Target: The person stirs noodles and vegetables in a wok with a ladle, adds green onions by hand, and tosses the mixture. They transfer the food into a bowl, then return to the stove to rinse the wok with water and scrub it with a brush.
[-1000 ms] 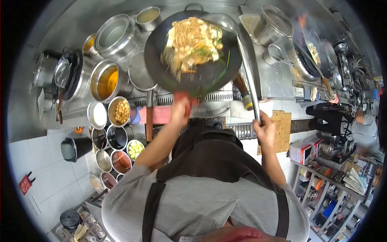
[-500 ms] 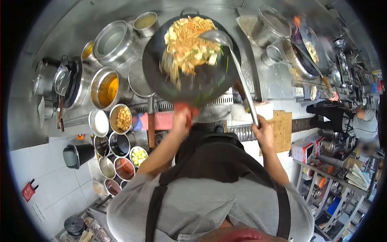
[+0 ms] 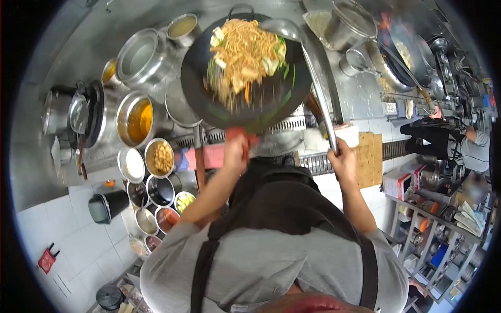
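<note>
My left hand [image 3: 236, 152] is closed around the near side of a large black wok [image 3: 261, 107], over a red cloth [image 3: 241, 135] at its handle. In the wok, noodles [image 3: 245, 44] with cabbage and green vegetable pieces lie mostly toward the far side, some blurred by motion. My right hand [image 3: 343, 158] grips the end of a long-handled metal ladle [image 3: 319, 99]. The ladle's bowl [image 3: 282, 28] is at the wok's far right, beside the noodles.
Left of the wok stand a pot of orange liquid [image 3: 134, 119] and a large steel pot [image 3: 138, 55]. Bowls of ingredients [image 3: 159, 157] sit near my left arm. On the right, another wok [image 3: 402, 55] has flames behind it; a person [image 3: 469, 148] is farther right.
The noodles have shifted and gathered more compactly toward the wok's far side. The ladle's bowl has moved slightly up and right. Both hands keep their holds.
</note>
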